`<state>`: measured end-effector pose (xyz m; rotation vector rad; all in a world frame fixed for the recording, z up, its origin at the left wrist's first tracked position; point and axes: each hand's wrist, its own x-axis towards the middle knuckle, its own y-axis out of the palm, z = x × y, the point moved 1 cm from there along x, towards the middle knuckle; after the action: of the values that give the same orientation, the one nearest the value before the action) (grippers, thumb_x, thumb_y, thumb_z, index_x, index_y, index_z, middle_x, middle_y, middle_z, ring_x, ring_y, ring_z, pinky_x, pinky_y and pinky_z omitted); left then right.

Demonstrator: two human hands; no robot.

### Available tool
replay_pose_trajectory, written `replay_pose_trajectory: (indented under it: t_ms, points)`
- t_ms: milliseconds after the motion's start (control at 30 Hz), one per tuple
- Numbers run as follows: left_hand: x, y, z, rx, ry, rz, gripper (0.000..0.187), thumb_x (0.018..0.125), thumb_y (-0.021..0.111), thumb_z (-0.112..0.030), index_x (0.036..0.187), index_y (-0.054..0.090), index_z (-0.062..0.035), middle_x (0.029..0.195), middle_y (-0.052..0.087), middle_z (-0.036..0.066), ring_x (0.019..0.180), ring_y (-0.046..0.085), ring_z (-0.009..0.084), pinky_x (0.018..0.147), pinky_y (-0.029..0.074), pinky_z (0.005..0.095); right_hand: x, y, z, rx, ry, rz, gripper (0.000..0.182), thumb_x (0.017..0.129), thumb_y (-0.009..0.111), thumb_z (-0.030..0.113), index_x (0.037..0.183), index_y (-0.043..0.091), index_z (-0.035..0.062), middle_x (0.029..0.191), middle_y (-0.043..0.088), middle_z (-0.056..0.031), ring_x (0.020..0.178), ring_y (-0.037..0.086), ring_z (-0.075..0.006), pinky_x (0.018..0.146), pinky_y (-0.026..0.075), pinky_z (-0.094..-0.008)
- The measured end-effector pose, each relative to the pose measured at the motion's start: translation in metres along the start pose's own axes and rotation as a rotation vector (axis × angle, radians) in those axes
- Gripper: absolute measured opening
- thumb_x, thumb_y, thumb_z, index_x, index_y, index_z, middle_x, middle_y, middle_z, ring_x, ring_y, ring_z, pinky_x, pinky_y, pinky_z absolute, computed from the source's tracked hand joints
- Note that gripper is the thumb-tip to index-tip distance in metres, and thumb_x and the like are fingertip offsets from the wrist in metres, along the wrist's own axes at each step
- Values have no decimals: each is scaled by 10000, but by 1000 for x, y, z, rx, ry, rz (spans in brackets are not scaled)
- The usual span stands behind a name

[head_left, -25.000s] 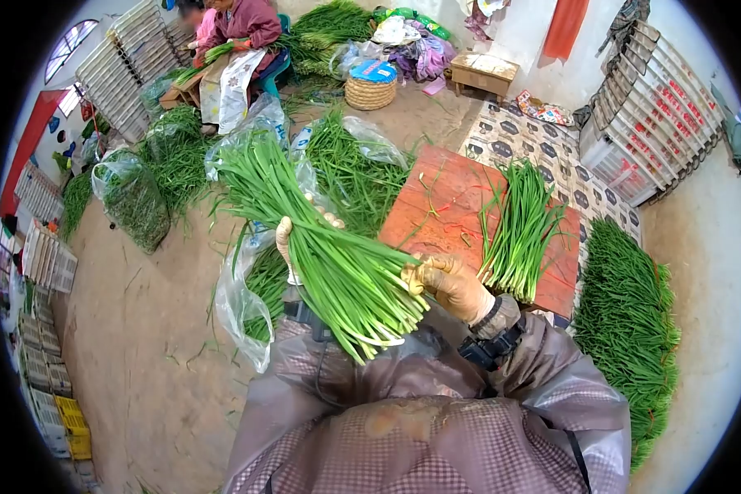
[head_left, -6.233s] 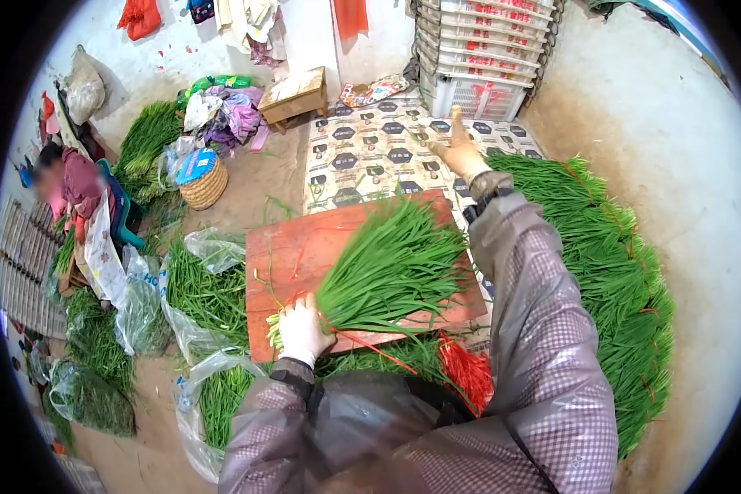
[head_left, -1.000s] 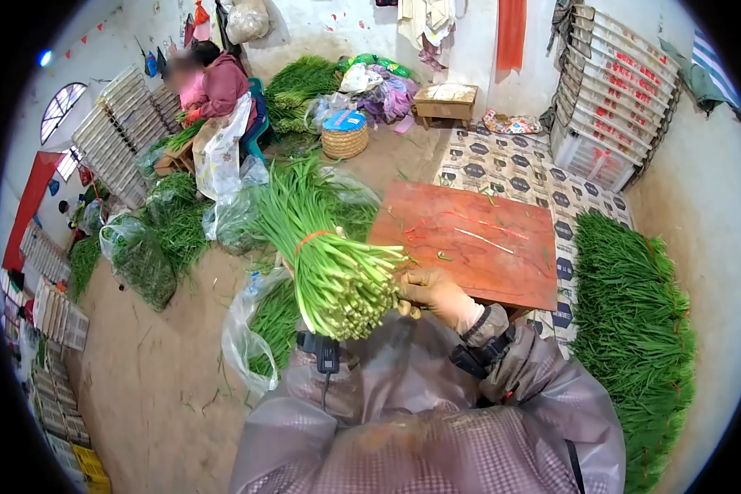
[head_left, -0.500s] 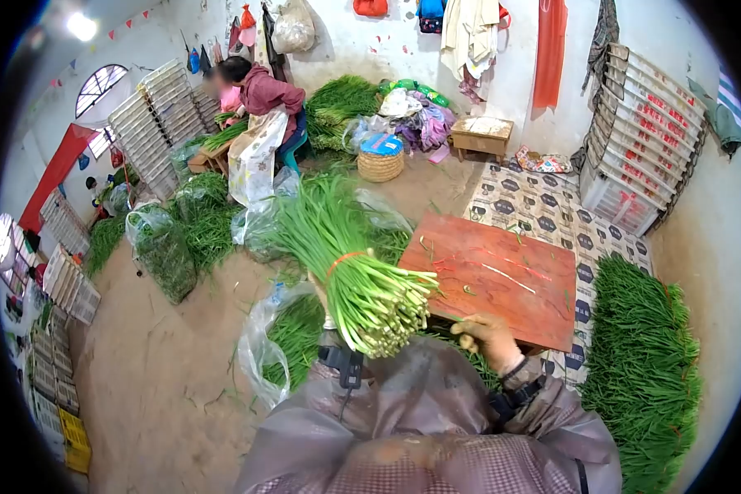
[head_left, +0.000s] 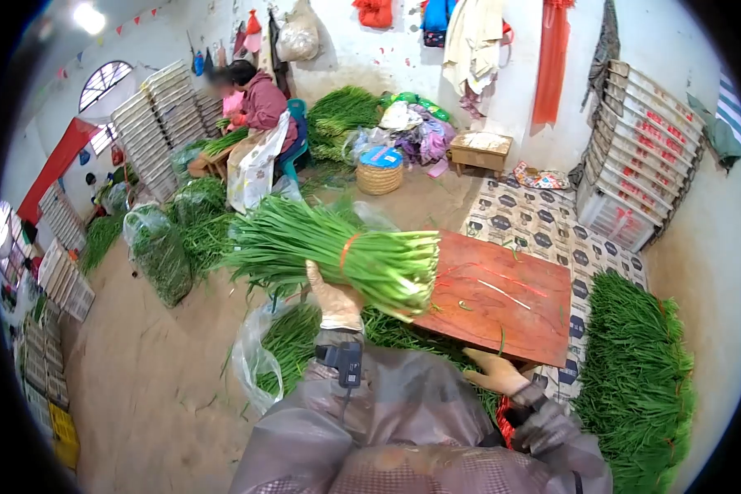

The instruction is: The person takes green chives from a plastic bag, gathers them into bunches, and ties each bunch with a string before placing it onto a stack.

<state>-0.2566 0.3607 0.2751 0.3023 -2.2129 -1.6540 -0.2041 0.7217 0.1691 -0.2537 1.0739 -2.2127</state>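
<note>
A thick bunch of green chives [head_left: 305, 243], bound with a red band [head_left: 347, 251], lies nearly level across my left hand [head_left: 336, 300]. Its pale cut ends point right, over the edge of a reddish wooden table [head_left: 510, 300]. My left hand grips the bunch from below; its thumb shows, while most fingers are hidden behind the stalks. Beside the table's near edge, my right hand [head_left: 498, 373] has its fingers stretched out and a gap below them, with nothing visible held. Red strips [head_left: 506, 420] hang by my right wrist. Loose chives [head_left: 292, 337] lie in a plastic bag below my left hand.
Bundled chives [head_left: 634, 379] are stacked on the right, beside patterned floor sheeting [head_left: 535, 210]. White crates [head_left: 646, 148] tower behind them. A person in a maroon top [head_left: 267, 103] sits at the back left. A woven basket [head_left: 379, 177] and a filled bag [head_left: 160, 255] stand on the floor.
The bunch has turned from steeply tilted to nearly level, showing more of my left hand. My right hand has moved slightly down and its curled fingers have straightened. The seated person has leaned away from me.
</note>
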Motion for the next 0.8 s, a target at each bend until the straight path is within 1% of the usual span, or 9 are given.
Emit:
replay_pose_trajectory:
  t_ms: [67, 100, 133, 267, 400, 533, 600, 700, 800]
  points:
    - [5, -1, 20, -143, -145, 75, 662, 819, 734, -412, 1356, 521, -89, 1359, 565, 87, 1231, 532, 302, 1078, 405, 511, 43, -2, 67, 177, -234, 69, 777, 937, 557, 489, 1463, 338, -40, 1487, 382, -263, 1391, 367, -351, 1156, 274, -396]
    - [3, 4, 31, -200, -204, 92, 657, 789, 771, -312, 1351, 522, -79, 1362, 562, 101, 1236, 532, 308, 1081, 400, 529, 59, -16, 105, -144, -380, -80, 787, 937, 551, 511, 1462, 341, -36, 1486, 380, -266, 1395, 354, -360, 1151, 277, -408]
    - [3, 1, 44, -189, -224, 103, 650, 784, 776, -271, 1348, 522, -73, 1362, 561, 107, 1251, 519, 308, 1100, 379, 524, 67, -36, 142, -124, -261, -61, 696, 937, 579, 375, 1468, 337, -4, 1429, 448, -243, 1338, 418, -319, 1104, 336, -413]
    - [-14, 12, 74, -246, -459, 257, 510, 798, 724, -25, 1280, 560, -25, 1322, 578, 119, 1260, 501, 297, 1147, 332, 474, 139, -22, 136, 1832, -421, -168, 781, 839, 742, 443, 1439, 392, 87, 1374, 521, -69, 1286, 455, -246, 1107, 342, -384]
    - [-34, 28, 100, 91, -481, 485, 500, 895, 635, -68, 1373, 491, -43, 1385, 527, 110, 1318, 444, 280, 1160, 302, 459, 124, -61, 140, 1902, -538, -425, 795, 800, 755, 519, 1390, 460, 75, 1371, 533, -69, 1288, 452, -260, 1124, 329, -411]
    - [-101, 30, 108, 243, -687, 399, 533, 934, 581, -71, 1434, 412, -2, 1429, 492, 107, 1337, 437, 258, 1151, 314, 426, 118, -106, 92, 1934, -461, -642, 720, 829, 679, 583, 1302, 550, 57, 1283, 606, -89, 1174, 559, -274, 1044, 432, -430]
    - [-144, 82, 88, 603, -1083, 671, 551, 893, 621, -55, 1400, 424, 33, 1456, 452, 168, 1336, 447, 301, 1137, 322, 444, 90, -146, 99, 1794, -497, -671, 637, 812, 721, 520, 1210, 603, 37, 1169, 660, -116, 1050, 632, -272, 957, 507, -426]
    - [-124, 106, 68, 567, -856, 1284, 705, 852, 695, -217, 1441, 386, 19, 1460, 447, 182, 1304, 477, 333, 1132, 314, 442, 58, -185, 109, 1701, -432, -618, 563, 778, 794, 311, 1205, 600, 0, 1165, 658, -106, 1038, 636, -246, 910, 531, -417]
    - [-116, 158, 58, 884, -266, 1091, 921, 744, 793, -373, 1467, 358, -4, 1432, 462, 188, 1306, 471, 314, 1104, 333, 440, 20, -206, 137, 1189, -500, -789, 607, 718, 838, 152, 1243, 582, -11, 1165, 655, -96, 1057, 619, -194, 895, 523, -366]
